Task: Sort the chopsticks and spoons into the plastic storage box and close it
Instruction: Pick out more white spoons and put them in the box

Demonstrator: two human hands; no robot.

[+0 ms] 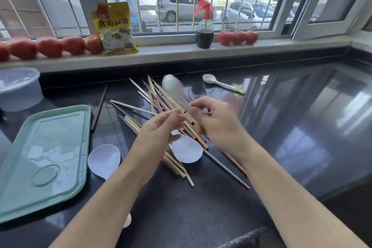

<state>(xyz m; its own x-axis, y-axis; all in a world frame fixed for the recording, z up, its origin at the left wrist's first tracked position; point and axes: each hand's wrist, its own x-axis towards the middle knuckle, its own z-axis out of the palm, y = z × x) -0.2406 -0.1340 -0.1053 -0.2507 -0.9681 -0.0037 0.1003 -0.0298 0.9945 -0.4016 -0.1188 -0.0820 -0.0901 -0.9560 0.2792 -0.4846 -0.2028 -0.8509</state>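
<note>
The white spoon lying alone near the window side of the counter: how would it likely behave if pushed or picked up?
The white spoon looks thin and plastic, so probably light. On the glossy dark counter it would likely slide easily. Its rounded bowl may let it rock or spin.

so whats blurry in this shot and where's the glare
Head view: motion blur smears the right hand and the white spoon it holds; the left hand is softer too. Window glare sheets across the dark counter at right. The green lid stays sharp, and wide-angle distortion bends the window frame.
</note>
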